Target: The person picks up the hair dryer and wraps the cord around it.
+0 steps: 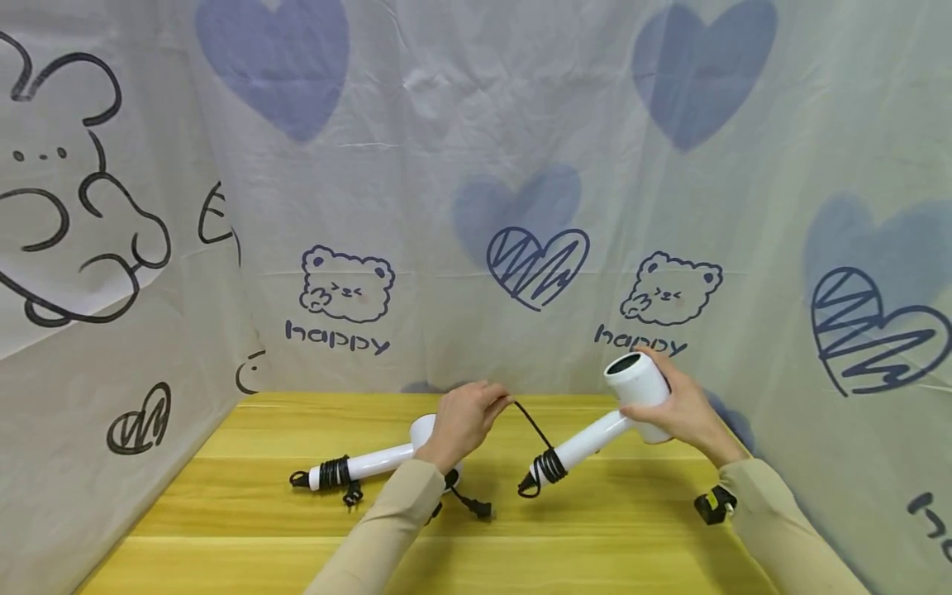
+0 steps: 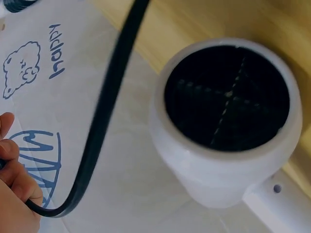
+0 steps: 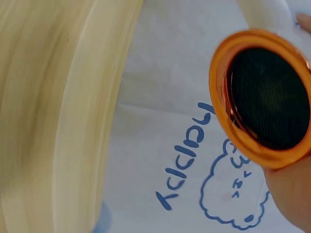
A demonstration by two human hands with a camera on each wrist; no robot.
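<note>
My right hand (image 1: 687, 417) grips a white hair dryer (image 1: 587, 438) by its barrel, raised above the table with its handle slanting down to the left. Black cord (image 1: 550, 465) is wound round the handle's lower end. A stretch of that cord runs up to my left hand (image 1: 468, 417), which pinches it between thumb and fingers. An orange rim (image 3: 218, 92) circles a dark grille at one end of the held dryer in the right wrist view. Beyond my left forearm a second white hair dryer (image 1: 383, 460) lies on the table, its barrel partly hidden.
The yellow wooden table (image 1: 245, 496) meets a printed cloth backdrop (image 1: 446, 330) at the back and sides. A black plug (image 1: 353, 494) lies beside the second dryer's handle. Another black plug (image 1: 479, 508) shows right of my left sleeve. A small black device (image 1: 714, 504) is at my right sleeve.
</note>
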